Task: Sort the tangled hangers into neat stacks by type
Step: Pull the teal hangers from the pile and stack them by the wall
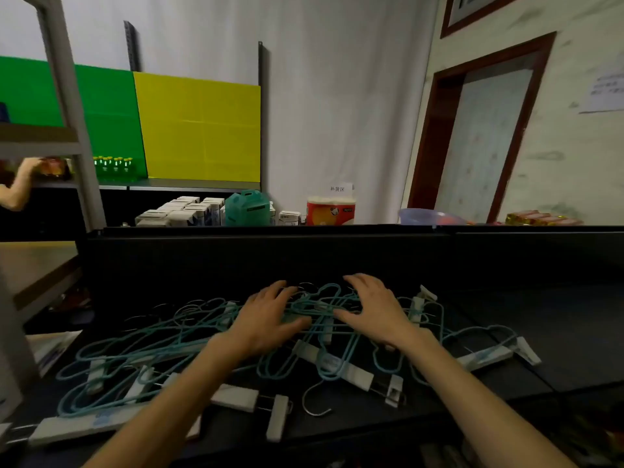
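A tangle of teal wire hangers (162, 336) lies spread over the dark tabletop (540, 332), mixed with white clip hangers (341, 364) that have metal hooks. My left hand (266, 319) rests palm down on the middle of the tangle, fingers spread and slightly bent over the wires. My right hand (374, 309) lies beside it on the same heap, fingers spread, thumb pointing toward the left hand. Whether either hand grips a wire is hidden under the palms. A loose metal hook (314, 400) lies near the front edge.
A black raised panel (304, 255) walls the table's far side. Behind it stand white boxes (182, 211), a teal container (248, 207), a red-and-white pack (331, 209) and a bowl (425, 216). A shelf unit (74, 136) stands left, where another person's arm (20, 184) reaches.
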`<action>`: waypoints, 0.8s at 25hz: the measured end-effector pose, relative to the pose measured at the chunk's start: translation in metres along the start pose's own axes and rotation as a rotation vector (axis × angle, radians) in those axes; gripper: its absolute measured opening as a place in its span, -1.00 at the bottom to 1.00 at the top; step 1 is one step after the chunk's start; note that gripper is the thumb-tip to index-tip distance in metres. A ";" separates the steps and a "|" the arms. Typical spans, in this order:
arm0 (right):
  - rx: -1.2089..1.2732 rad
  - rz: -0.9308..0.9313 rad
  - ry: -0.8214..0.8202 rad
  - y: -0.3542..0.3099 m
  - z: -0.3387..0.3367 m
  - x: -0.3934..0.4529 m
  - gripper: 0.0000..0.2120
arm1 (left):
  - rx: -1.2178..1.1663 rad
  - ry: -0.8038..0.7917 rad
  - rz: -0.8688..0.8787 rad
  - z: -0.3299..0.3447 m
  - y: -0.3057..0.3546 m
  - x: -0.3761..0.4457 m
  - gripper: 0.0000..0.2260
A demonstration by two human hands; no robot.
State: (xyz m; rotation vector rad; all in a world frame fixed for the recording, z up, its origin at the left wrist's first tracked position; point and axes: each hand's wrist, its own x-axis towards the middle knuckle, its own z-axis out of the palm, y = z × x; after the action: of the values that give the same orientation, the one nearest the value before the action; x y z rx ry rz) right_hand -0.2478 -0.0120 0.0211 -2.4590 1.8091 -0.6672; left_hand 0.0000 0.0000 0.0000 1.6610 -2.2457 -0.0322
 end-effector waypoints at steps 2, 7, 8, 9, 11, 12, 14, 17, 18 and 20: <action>-0.162 0.042 -0.238 0.013 0.004 0.013 -0.04 | 0.012 -0.230 -0.042 0.002 -0.009 0.010 0.08; -0.044 0.112 -0.369 0.046 0.020 0.022 0.15 | -0.068 -0.230 -0.076 0.013 -0.026 0.013 -0.10; -0.034 0.101 -0.358 0.049 0.020 0.022 0.15 | -0.058 -0.206 -0.067 0.013 -0.024 0.013 -0.10; -0.031 0.093 -0.344 0.050 0.020 0.022 0.14 | -0.038 -0.201 -0.063 0.013 -0.024 0.013 -0.10; -0.033 0.076 -0.306 0.053 0.021 0.023 0.14 | 0.038 -0.158 -0.036 0.011 -0.024 0.012 -0.09; -0.032 0.064 -0.278 0.052 0.022 0.023 0.12 | 0.098 -0.113 -0.011 0.009 -0.024 0.010 -0.09; -0.001 0.047 -0.202 0.054 0.024 0.022 0.05 | 0.184 0.026 0.047 0.008 -0.023 0.008 -0.10; 0.118 0.081 -0.127 0.056 0.024 0.023 -0.01 | 0.128 0.115 0.056 0.006 -0.026 0.010 -0.10; 0.140 0.088 -0.126 0.056 0.024 0.023 -0.01 | 0.092 0.105 0.047 0.007 -0.028 0.011 -0.09; 0.166 0.086 -0.129 0.058 0.021 0.024 0.00 | 0.020 0.092 0.036 0.010 -0.029 0.012 -0.07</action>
State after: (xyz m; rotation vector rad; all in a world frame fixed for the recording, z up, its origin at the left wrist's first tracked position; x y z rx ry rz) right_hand -0.2869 -0.0581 -0.0052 -2.2505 1.7267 -0.6112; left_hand 0.0212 -0.0226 -0.0122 1.5982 -2.2135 0.0744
